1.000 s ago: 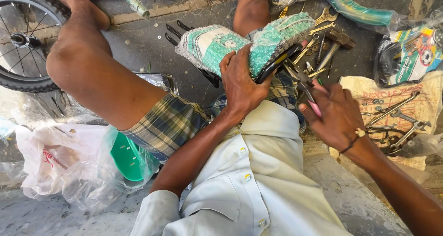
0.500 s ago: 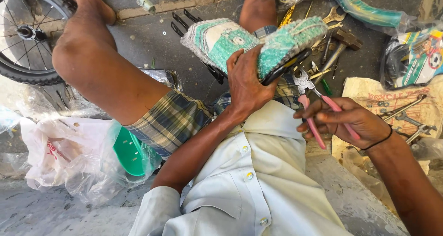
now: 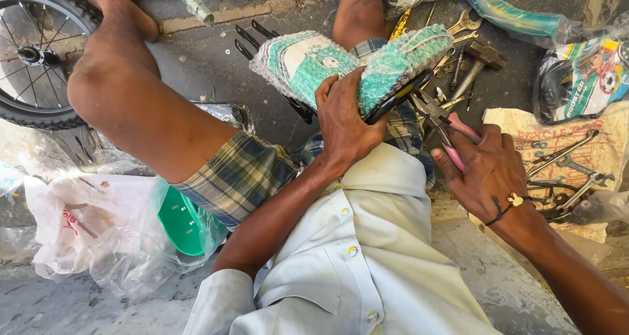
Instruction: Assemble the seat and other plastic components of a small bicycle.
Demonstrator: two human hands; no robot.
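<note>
Head view, looking down along a pale buttoned shirt (image 3: 367, 256) and checked shorts (image 3: 242, 174) at bare legs stretched over dark ground.

Left hand (image 3: 344, 122) clasped over a bicycle saddle (image 3: 347, 63), green and white under plastic wrap, propped upside down on the lap, just above the shorts. Thumb and fingers pressed along the saddle's dark underside rim, steadying it.

Right hand (image 3: 488, 168) closed around pink-handled pliers (image 3: 445, 128), held just to the right of the saddle. Plier nose pointing up and left toward the dark edge of the saddle, close to it; contact not clear from here. Thin black cord bracelet with a small gold charm (image 3: 514, 200) at the wrist.

Loose tools on the ground beyond the saddle: a hammer (image 3: 481, 59) and several spanners (image 3: 462, 27), all untouched. More spanners and pliers on a printed cloth sack (image 3: 524, 128) at far right. A wrapped green tyre (image 3: 508, 14) at top right, a spoked wheel (image 3: 33, 59) at upper left, clear plastic bags (image 3: 72, 230) and a green tub (image 3: 183, 223) at lower left.

Judged from this: work on the saddle's underside under way rather than finished. Saddle firmly held, pliers in hand and aimed at the underside. Wrap on the saddle, nothing visibly removed or fitted yet. No bicycle frame in sight.
</note>
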